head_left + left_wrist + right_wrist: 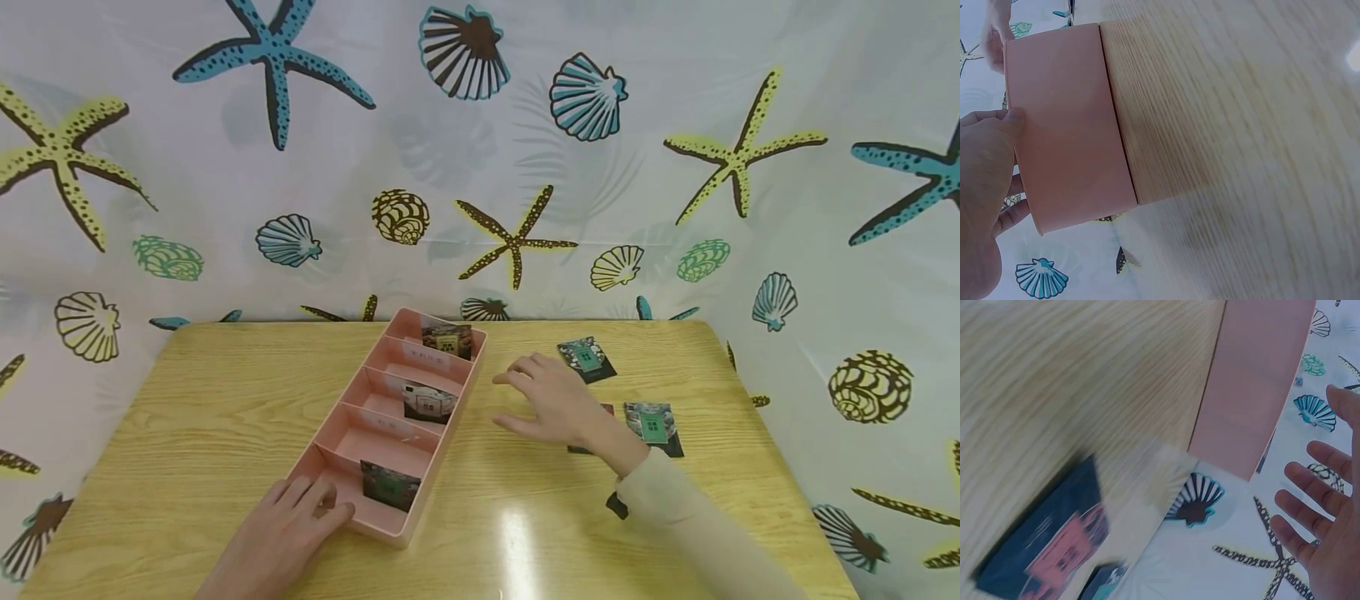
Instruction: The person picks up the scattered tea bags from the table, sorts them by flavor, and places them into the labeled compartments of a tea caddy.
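"Where do the three loose packets (654, 427) lie?"

"On the desk (210, 417), right of the pink tray (386, 448). The right hand (551, 404), spread and holding nothing, is nearer them."

"And the left hand (288, 533)?"

"Gripping the tray's near-left corner; the tray's long axis runs away from there, slanting right."

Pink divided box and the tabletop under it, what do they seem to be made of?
Pink box: probably molded plastic with a smooth satin finish, judging by its even color, thin walls and rounded corners.
Tabletop: wood or wood-look laminate, fairly glossy; grain and a bright reflection show, but not which.
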A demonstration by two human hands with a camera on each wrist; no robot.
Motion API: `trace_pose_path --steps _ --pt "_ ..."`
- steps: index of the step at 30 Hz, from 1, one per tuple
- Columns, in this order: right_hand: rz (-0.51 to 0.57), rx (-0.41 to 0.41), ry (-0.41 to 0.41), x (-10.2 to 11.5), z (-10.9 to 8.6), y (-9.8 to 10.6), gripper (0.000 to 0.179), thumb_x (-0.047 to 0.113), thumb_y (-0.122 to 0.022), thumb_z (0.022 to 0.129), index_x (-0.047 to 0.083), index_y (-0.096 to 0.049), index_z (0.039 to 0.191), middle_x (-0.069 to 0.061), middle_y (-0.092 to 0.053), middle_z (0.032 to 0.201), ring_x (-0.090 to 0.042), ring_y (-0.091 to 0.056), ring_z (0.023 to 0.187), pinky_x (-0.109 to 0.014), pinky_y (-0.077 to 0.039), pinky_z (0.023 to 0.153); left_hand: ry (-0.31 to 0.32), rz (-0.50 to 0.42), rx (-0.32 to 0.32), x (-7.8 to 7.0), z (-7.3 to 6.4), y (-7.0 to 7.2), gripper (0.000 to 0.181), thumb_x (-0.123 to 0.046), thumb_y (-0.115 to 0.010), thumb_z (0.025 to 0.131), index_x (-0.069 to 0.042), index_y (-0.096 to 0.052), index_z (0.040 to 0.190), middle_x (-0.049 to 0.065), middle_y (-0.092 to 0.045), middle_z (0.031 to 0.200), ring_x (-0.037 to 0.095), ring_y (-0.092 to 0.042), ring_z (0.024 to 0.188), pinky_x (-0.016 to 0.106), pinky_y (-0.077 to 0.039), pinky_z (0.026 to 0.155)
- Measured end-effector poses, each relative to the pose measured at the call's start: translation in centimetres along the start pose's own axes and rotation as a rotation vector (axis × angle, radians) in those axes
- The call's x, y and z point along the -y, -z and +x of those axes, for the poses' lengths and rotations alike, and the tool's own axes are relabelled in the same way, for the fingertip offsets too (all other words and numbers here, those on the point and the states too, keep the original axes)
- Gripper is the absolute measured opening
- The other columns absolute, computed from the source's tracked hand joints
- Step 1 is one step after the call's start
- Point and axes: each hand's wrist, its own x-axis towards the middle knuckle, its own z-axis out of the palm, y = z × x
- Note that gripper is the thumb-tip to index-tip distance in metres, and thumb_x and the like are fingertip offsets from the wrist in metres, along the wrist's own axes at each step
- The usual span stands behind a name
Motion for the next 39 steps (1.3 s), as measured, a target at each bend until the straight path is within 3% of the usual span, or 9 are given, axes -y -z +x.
trace_pose_path --steps 9,16,23,29,35,39 --pt "-0.002 0.077 -0.106 -2.6 -3.4 -0.3 0.062 0.061 -0.068 0.094 0.021 -0.065 0.14 -0.004 -0.069 0.128 -0.026 -0.066 0.118 -0.046 -0.055 0.102 0.004 -0.011 0.005 -0.1 0.1 0.1 0.037 -0.051 -0.079 0.079 -0.027 -0.06 0.101 -0.005 -0.053 0.095 0.015 -0.05 0.084 0.037 -0.05 0.073" --pt "-0.026 0.112 -0.15 -5.0 -5.8 -1.6 0.063 0.061 -0.068 0.094 0.018 -0.065 0.14 -0.005 -0.069 0.129 -0.026 -0.065 0.119 -0.047 -0.055 0.1 0.027 -0.02 0.035 -0.2 0.0 0.1 0.053 -0.069 -0.08 0.073 -0.027 -0.061 0.101 -0.005 -0.054 0.096 0.015 -0.051 0.085 0.038 -0.051 0.075" --pt "-0.023 0.184 -0.212 -7.4 -7.8 -2.8 0.065 0.063 -0.065 0.095 0.018 -0.064 0.142 -0.008 -0.067 0.132 -0.029 -0.064 0.121 -0.051 -0.054 0.101 0.024 -0.012 0.049 -0.3 0.1 0.3 0.037 -0.046 -0.084 0.079 -0.027 -0.062 0.101 -0.004 -0.055 0.097 0.016 -0.052 0.087 0.039 -0.052 0.077" --pt "-0.061 0.239 -0.244 -8.6 -9.2 -3.2 0.067 0.065 -0.063 0.095 0.018 -0.063 0.143 -0.011 -0.067 0.135 -0.033 -0.065 0.124 -0.055 -0.053 0.104 0.023 0.003 0.053 -0.3 0.1 0.3 0.037 -0.047 -0.083 0.079 -0.028 -0.061 0.101 -0.004 -0.054 0.097 0.016 -0.052 0.086 0.039 -0.052 0.077" --pt "-0.053 0.249 -0.254 -8.9 -9.7 -3.1 0.065 0.066 -0.066 0.093 0.019 -0.066 0.138 -0.01 -0.066 0.127 -0.029 -0.065 0.114 -0.053 -0.055 0.097 0.028 -0.003 0.051 -0.3 0.1 0.2 0.04 -0.051 -0.084 0.078 -0.028 -0.061 0.1 -0.004 -0.054 0.096 0.016 -0.052 0.086 0.039 -0.052 0.077" --pt "-0.059 0.257 -0.275 -8.9 -9.5 -2.9 0.067 0.068 -0.069 0.09 0.02 -0.068 0.136 -0.008 -0.064 0.119 -0.022 -0.061 0.1 -0.044 -0.053 0.085 0.031 -0.009 0.06 -0.3 0.1 0.4 0.04 -0.051 -0.085 0.078 -0.028 -0.062 0.101 -0.004 -0.054 0.096 0.016 -0.051 0.086 0.039 -0.053 0.078"
